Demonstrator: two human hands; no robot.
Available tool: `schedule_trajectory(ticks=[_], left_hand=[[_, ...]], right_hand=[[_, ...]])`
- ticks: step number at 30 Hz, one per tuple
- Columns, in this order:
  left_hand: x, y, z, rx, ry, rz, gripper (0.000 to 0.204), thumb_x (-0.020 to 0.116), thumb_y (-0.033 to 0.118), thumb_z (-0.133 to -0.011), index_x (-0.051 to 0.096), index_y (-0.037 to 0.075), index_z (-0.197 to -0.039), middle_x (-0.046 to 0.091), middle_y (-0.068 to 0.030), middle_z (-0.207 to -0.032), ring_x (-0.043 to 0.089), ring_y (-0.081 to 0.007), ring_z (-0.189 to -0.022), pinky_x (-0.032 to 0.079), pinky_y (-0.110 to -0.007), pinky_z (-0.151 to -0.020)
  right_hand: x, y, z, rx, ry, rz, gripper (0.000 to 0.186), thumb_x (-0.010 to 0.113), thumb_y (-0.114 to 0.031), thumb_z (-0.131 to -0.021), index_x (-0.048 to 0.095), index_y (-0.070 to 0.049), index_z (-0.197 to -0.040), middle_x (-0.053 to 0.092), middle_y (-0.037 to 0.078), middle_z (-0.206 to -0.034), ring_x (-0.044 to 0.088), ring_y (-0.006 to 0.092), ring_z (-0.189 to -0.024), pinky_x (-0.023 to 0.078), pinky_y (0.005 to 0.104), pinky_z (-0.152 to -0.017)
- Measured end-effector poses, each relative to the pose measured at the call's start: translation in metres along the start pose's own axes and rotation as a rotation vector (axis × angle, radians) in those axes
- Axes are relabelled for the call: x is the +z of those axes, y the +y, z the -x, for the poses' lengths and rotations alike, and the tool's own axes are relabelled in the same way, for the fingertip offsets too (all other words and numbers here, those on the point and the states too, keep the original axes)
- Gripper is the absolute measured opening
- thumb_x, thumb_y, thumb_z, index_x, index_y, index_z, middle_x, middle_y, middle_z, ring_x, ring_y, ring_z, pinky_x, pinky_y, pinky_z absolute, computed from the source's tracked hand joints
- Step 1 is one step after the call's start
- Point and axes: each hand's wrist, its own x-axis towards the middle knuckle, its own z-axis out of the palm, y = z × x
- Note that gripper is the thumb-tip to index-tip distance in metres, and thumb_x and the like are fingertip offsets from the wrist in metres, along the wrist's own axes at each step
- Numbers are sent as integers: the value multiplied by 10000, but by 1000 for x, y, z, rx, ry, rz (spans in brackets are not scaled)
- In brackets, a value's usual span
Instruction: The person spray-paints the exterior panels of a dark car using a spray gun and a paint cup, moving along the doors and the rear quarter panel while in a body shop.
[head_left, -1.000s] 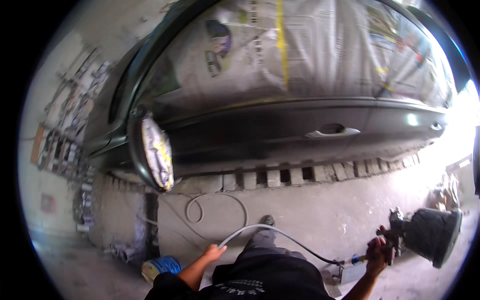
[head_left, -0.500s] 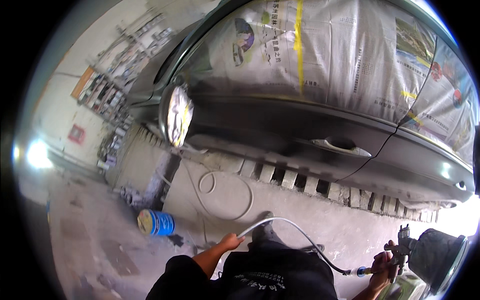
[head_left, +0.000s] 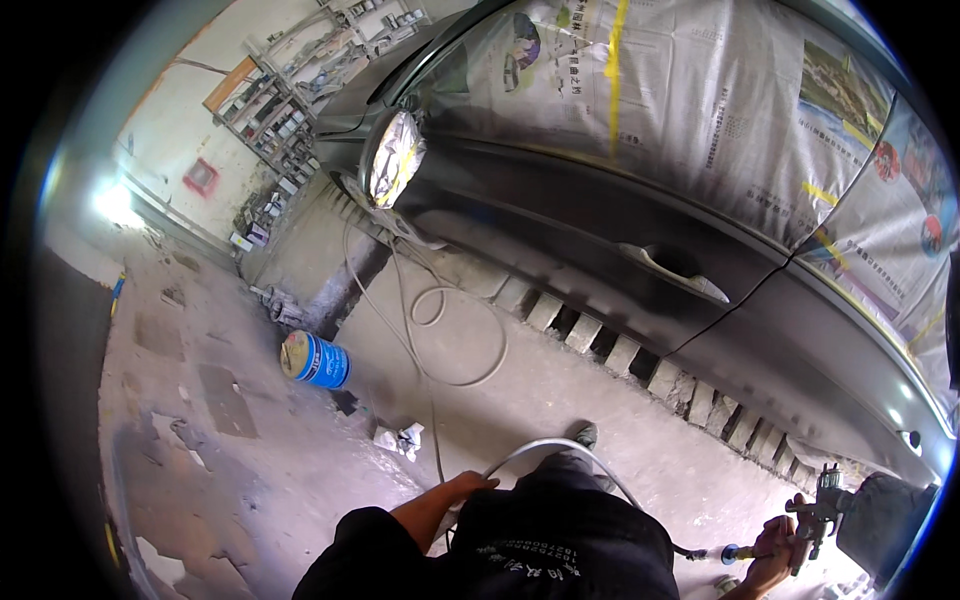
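My right hand (head_left: 775, 550), at the lower right, is wrapped round the handle of a metal spray gun (head_left: 824, 508) with a large dark cup (head_left: 884, 524) on it. From the gun's base a pale air hose (head_left: 600, 463) arcs across in front of my body. My left hand (head_left: 472, 486) is closed round that hose at my left side. Ahead stands a dark grey car, its door (head_left: 540, 207) apart from the gun. Newspaper (head_left: 700, 110) and yellow tape (head_left: 613, 80) cover the windows. The side mirror (head_left: 397, 160) is wrapped in crinkled, taped covering.
The hose lies in loops (head_left: 460, 382) on the floor beside the car. A blue bucket (head_left: 318, 360) and crumpled white paper (head_left: 400, 440) are on the left. Concrete blocks (head_left: 583, 334) line the ground below the door. Shelves (head_left: 270, 115) with many containers stand at the far left.
My view has shifted, bringing more of the left floor and the crumpled paper into sight. The spray gun in my right hand sits slightly lower in view. Both hands keep their grips.
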Motion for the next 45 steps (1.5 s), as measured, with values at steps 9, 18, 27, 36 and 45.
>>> schedule_trajectory(ticks=[9,18,27,36,45], left_hand=[[128,-59,18,360,-236,711,285,631,234,-839,635,6,-1010,656,-96,-901,627,-188,-765,503,-337,-661],[349,-44,64,-86,-160,1115,205,635,260,-830,658,61,-867,646,-88,-797,605,-187,-641,487,-350,-562],[480,-17,127,-99,-132,1009,230,634,285,-827,644,56,-854,628,-84,-769,584,-189,-617,475,-360,-550],[424,-4,112,-27,-163,801,258,633,309,-824,629,52,-841,609,-80,-741,563,-192,-592,463,-369,-537],[256,-15,40,66,49,375,309,623,344,-824,595,36,-820,569,-73,-700,522,-199,-550,442,-394,-518]], right_hand=[[-46,20,-34,-76,12,-144,606,422,-111,-730,381,69,-1307,509,77,-700,366,56,-498,252,178,-423],[-107,8,-75,-12,-333,-108,638,458,-105,-684,395,76,-1293,548,91,-702,406,61,-496,268,161,-418],[-166,-12,-91,32,-400,-132,589,453,-139,-692,448,59,-1246,545,90,-723,389,67,-444,281,181,-391],[-188,-12,-91,-14,-440,-42,477,469,-152,-829,438,33,-1268,573,85,-727,410,55,-502,310,183,-426],[-153,-16,-84,-123,-337,40,357,442,-179,-937,475,38,-1218,606,70,-776,526,77,-595,403,207,-505]])
